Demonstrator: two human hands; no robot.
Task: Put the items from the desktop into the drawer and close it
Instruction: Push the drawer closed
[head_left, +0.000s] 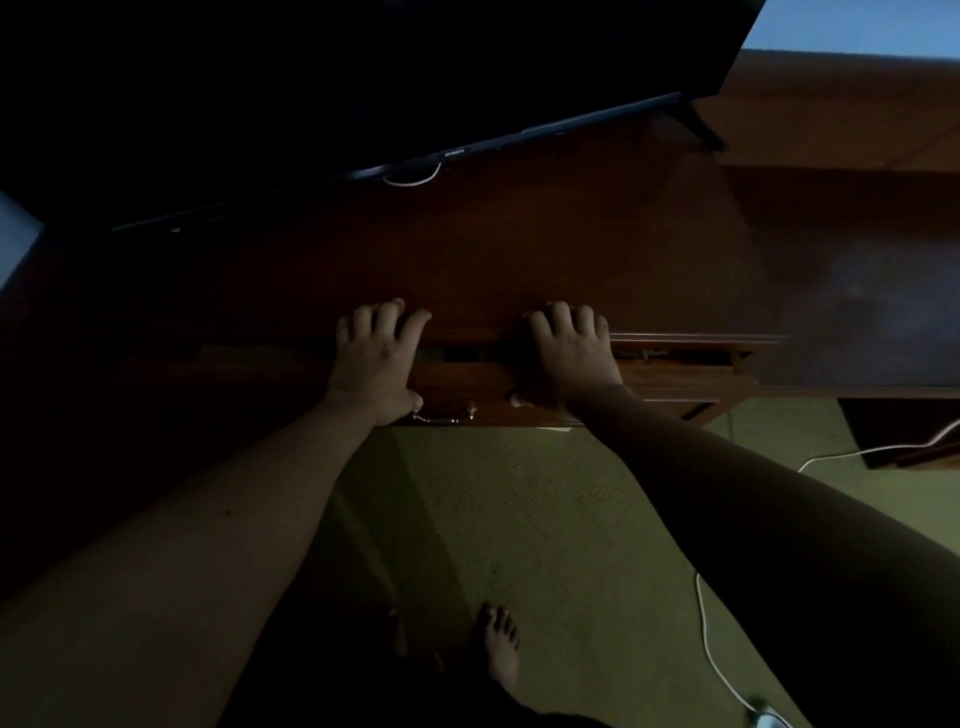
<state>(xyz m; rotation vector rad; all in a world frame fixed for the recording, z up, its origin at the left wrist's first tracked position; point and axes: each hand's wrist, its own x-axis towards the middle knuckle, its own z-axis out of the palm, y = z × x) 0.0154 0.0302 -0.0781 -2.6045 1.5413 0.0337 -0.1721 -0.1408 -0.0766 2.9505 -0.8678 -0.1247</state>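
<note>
— What takes up the most room?

— The dark wooden desk (545, 249), running across the whole view, with a black television (311, 78) standing at its back edge and a loop of white cord (413, 179) just under the screen's lower rim. Below the desk lies a green carpet (545, 519).

— And the drawer?

— The drawer (462, 387) sits under the front edge of the desk, pulled out only a little — a narrow dark gap shows between its front panel and the desk top. Whatever is inside is too dim to make out (a few pale shapes in the gap, nothing more). A small brass handle (444, 415) hangs on the front panel.

— Where are the hands?

— Both lie flat over the desk's front edge, either side of the gap. The left hand (376, 358) has its fingers spread on the desk top and its thumb down at the drawer front, touching the left end of the handle. The right hand (569, 353) rests the same way, fingers on the desk, thumb on the panel. Neither grip closes round anything — both are wide, palms pressing.

— Anything smaller?

— A white cable (709, 639) trails over the carpet on the right, and a bare foot (501, 649) stands near the bottom.
</note>
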